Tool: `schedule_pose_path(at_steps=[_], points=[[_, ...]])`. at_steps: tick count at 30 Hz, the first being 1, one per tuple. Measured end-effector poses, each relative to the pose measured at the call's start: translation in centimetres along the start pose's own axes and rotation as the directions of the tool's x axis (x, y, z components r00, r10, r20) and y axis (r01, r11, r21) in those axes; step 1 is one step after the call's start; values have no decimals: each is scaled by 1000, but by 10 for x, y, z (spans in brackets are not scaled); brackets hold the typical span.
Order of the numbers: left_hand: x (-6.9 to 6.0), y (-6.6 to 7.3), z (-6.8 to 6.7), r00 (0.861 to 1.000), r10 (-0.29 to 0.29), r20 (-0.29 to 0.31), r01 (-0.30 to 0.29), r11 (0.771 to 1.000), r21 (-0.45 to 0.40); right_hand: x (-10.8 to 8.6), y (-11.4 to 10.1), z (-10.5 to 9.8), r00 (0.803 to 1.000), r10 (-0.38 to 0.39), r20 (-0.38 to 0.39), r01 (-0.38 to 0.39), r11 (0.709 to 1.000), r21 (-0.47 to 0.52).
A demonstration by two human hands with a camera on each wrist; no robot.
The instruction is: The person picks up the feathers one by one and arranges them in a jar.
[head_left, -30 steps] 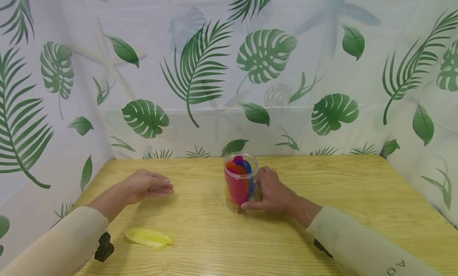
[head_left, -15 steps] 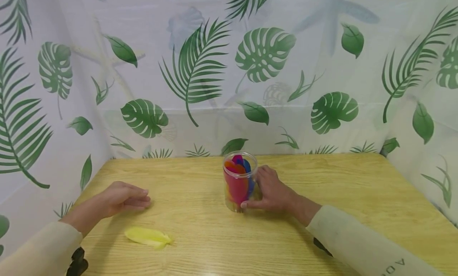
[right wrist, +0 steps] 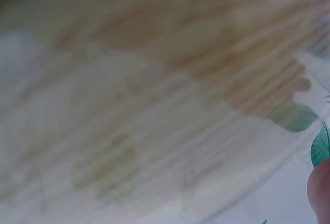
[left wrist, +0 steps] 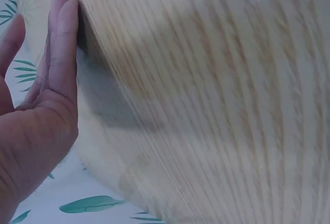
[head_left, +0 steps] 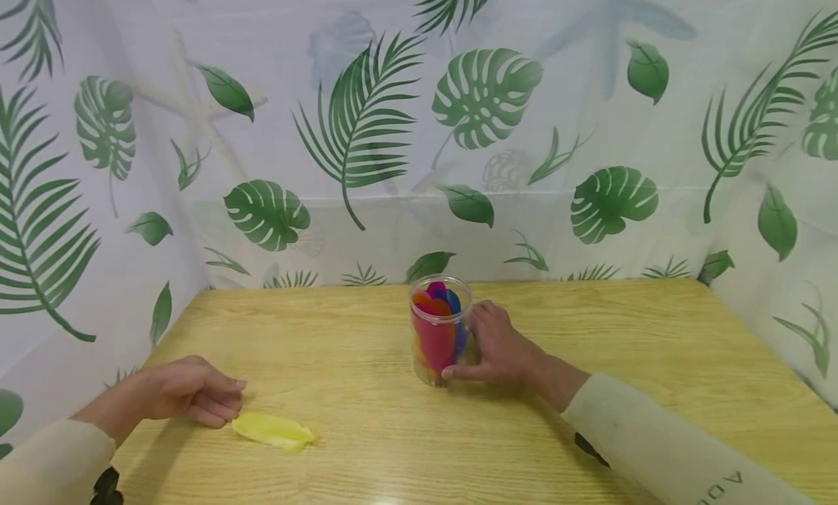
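My right hand (head_left: 503,351) grips a clear round jar (head_left: 423,376) from its right side, thumb toward the front. Several feathers (head_left: 436,338) in pink, orange and blue stand in the jar. A yellow feather (head_left: 273,430) lies flat on the table at the left. Just beyond its left end is my left hand (head_left: 195,393), fingertips low and very close to it; whether they touch cannot be told. The left wrist view shows this hand's fingers (left wrist: 64,53) nearly straight, thumb apart. Only a blurred bit of a finger (right wrist: 320,193) shows in the right wrist view.
The light wooden table (head_left: 366,461) spreads under both hands. A white cloth (head_left: 393,228) with green leaf prints rises behind the table's back edge and along both sides.
My left hand has moved left and toward me, down to the left end of the yellow feather. The right hand and the jar have stayed in place.
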State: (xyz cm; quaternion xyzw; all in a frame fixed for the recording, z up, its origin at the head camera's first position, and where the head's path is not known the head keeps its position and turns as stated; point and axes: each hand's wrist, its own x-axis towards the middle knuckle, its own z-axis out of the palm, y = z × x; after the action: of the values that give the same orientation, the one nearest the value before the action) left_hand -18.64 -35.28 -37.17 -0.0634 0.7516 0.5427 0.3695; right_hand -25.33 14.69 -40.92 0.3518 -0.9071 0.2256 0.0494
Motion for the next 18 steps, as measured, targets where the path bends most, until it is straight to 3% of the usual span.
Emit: schedule_pose_path(at_steps=[5, 10, 18], points=[[-5, -5, 4, 999, -36, 28, 35, 999, 4, -1, 1, 0, 1000, 8, -2, -8, 1000, 2], [-3, -2, 18, 998, -49, 49, 48, 999, 24, -3, 2, -2, 1000, 20, -3, -20, 1000, 8], [2, 9, 39, 999, -40, 0, 39, 992, 122, -2, 2, -1, 1000, 1, 7, -1, 1000, 7]])
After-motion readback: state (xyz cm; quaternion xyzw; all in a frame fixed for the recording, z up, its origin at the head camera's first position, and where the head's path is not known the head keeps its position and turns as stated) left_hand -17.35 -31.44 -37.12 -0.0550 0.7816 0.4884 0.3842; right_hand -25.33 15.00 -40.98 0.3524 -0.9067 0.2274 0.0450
